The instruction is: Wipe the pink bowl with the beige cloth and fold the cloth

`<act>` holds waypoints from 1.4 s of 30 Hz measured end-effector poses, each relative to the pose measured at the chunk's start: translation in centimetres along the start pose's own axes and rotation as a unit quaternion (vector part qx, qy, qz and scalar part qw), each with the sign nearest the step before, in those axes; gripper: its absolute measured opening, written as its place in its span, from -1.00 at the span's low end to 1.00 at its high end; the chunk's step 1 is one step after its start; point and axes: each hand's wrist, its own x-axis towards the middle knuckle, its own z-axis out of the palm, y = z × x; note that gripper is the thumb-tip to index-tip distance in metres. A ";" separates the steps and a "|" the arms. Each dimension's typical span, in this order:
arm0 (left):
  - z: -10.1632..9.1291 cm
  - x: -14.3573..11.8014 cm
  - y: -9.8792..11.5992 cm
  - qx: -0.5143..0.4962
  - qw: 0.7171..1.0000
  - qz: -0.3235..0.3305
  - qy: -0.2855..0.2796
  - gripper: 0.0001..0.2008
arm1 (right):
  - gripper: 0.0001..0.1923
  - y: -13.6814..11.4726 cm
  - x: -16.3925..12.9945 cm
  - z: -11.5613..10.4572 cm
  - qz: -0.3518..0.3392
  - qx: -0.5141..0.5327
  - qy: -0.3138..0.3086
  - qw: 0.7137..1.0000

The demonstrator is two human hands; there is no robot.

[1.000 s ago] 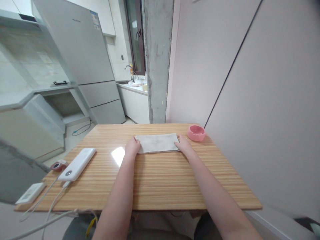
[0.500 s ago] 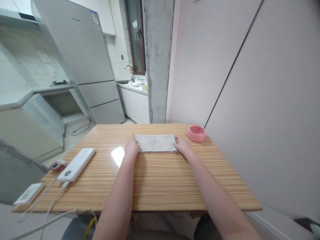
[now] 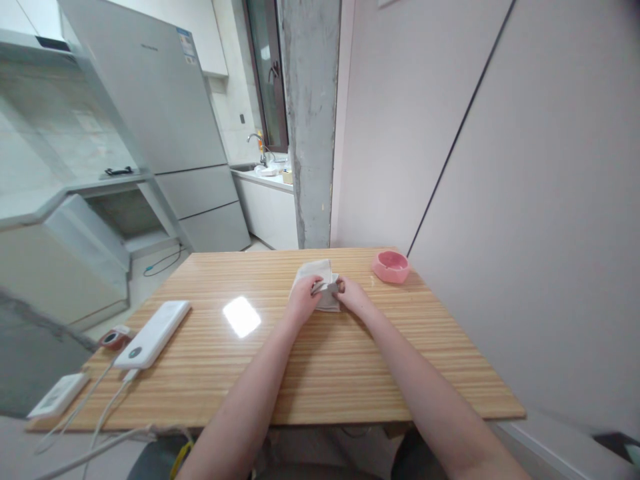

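on the wood-grained, striped tan tabletop, a pink, faceted, open-topped bowl sits near the far right corner, beyond the right hand and apart from it. well to the left lie a long white power bank with rounded corners and a glossy look, a small reddish-brown round object with a dark centre, and a flat white rectangular box at the near left corner. thin white cables trail over the near edge there.

behind the table stand a rough grey concrete column, a smooth grey refrigerator and a plain pale wall crossed by a straight dark seam.

the folded off-white cloth, soft and matte, lies toward the middle of the table's far half, its layers bunched between both hands. the left hand grips a fold between thumb and fingers, hiding part of the cloth; the right pinches its right edge, fingertips curled. a bright square reflection shines on the tabletop left of the left hand.
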 end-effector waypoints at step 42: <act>0.5 0.3 -2.5 0.075 0.990 -0.026 -0.114 -0.60 | -0.73 1.2 -7.0 -6.4 -0.004 -0.167 0.105 0.980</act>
